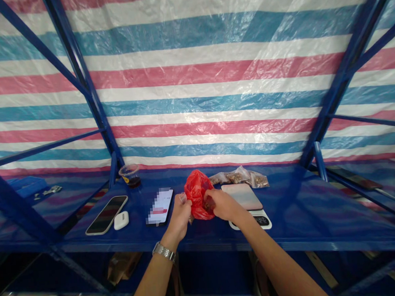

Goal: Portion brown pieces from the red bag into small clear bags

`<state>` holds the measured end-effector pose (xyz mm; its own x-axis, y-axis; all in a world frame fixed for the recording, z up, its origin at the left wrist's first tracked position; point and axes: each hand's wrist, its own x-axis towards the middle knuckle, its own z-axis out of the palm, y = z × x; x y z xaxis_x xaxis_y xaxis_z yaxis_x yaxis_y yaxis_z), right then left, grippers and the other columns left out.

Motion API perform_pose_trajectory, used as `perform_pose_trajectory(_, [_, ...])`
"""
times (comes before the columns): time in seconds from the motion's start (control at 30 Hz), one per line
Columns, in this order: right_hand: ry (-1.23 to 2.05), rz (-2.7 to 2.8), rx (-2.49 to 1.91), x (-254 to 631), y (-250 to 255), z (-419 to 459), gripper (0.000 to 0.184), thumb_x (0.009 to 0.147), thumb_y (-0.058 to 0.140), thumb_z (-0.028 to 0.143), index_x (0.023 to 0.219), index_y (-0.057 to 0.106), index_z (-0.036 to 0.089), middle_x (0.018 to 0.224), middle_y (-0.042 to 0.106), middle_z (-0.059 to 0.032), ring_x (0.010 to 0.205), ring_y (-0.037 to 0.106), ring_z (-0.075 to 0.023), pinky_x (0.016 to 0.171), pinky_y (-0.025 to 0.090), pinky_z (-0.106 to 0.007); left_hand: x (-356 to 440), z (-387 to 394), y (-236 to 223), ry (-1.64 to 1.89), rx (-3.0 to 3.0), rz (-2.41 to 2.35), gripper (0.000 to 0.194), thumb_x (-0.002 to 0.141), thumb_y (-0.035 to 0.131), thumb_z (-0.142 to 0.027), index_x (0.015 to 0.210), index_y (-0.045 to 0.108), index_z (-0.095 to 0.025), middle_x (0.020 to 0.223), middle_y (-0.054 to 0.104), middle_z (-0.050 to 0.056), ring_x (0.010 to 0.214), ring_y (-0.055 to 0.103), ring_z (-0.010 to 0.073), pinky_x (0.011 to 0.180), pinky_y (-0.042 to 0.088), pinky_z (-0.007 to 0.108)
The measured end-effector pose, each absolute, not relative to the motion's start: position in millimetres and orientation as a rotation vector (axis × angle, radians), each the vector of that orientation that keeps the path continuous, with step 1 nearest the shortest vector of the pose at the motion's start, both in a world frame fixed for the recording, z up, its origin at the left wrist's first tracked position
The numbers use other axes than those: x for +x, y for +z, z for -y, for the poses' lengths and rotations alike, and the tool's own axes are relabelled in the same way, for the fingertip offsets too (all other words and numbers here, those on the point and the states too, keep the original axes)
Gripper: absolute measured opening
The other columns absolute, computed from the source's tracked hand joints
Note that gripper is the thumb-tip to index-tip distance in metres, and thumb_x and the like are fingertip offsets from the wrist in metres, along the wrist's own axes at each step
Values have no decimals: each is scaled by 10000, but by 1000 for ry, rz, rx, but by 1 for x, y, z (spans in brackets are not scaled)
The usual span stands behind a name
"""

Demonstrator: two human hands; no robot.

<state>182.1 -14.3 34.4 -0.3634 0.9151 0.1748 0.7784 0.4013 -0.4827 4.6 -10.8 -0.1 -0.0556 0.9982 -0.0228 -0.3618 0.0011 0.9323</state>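
A red plastic bag (pixel 197 194) is held over the blue shelf (pixel 290 222) between both hands. My left hand (pixel 181 212) is closed on the bag's left edge; a small clear packet peeks out by its fingers. My right hand (pixel 221 204) pinches the bag's right side, with something brownish showing at the opening. Just right of the hands sits a small digital scale (pixel 246 201) with a pinkish top. Behind it lie clear packets of brown bits (pixel 240 177).
Left of the hands lie a lit phone (pixel 160 207), a dark phone (pixel 106 214) and a white earbud case (pixel 121 220). A small plastic cup (pixel 130 175) stands at the back by a blue post (pixel 88 83). A striped tarp (pixel 192 76) hangs behind.
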Motion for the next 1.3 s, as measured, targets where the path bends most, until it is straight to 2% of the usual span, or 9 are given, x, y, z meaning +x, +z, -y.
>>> perform_pose_trajectory(0.2, [427,2245,-1386,179,28,19,417,667,550,-66,980,635,197,1070,703,-63,987,659,-201,856,429,-267,5,15,5,1438,782,-966,241,620,726,-211,789,555,-192,602,609,-62,477,563,99,497,427,206])
perform_pose_trajectory(0.43, [391,2170,-1396,171,17,22,350,733,591,-4,1008,603,213,1087,680,-64,965,644,-203,853,442,-289,8,18,11,1407,739,-916,252,570,671,-181,809,589,-182,638,668,-22,518,630,148,519,488,247])
perform_pose_trajectory(0.57, [497,2021,-1357,172,14,18,340,719,604,-2,976,605,221,1039,704,-46,933,658,-203,829,477,-290,11,18,12,1406,755,-914,231,568,665,-187,790,600,-175,644,673,-14,518,625,138,523,483,237])
perform_pose_trajectory(0.7, [630,1869,-1318,176,13,13,332,707,561,-24,939,593,212,934,719,-19,867,682,-189,779,505,-275,12,17,11,1413,781,-929,223,587,683,-181,783,577,-183,621,633,-45,483,581,107,489,419,201])
perform_pose_trajectory(0.87, [808,1750,-1265,182,8,3,438,699,538,-39,1065,615,189,999,733,-36,871,705,-179,796,543,-281,9,12,6,1446,804,-969,257,596,694,-192,817,562,-195,625,622,-70,485,568,96,504,424,200])
perform_pose_trajectory(1.03, [724,1757,-1285,187,4,-6,409,752,536,-21,1083,666,182,986,744,-52,924,704,-190,865,542,-305,4,8,4,1426,865,-982,242,610,733,-188,815,606,-180,649,660,-33,566,639,139,547,461,221])
perform_pose_trajectory(1.17, [675,1780,-1327,190,10,-2,388,794,526,-11,1102,667,177,1013,749,-64,960,701,-195,878,528,-303,3,7,5,1413,920,-974,202,602,731,-133,764,620,-180,635,661,-27,581,638,144,548,456,217])
perform_pose_trajectory(1.3, [499,1934,-1435,188,15,9,441,736,522,-51,1077,683,178,1064,739,-78,981,686,-211,871,493,-296,4,8,4,1379,942,-965,181,608,727,-130,754,630,-177,618,647,-32,544,603,131,531,442,216])
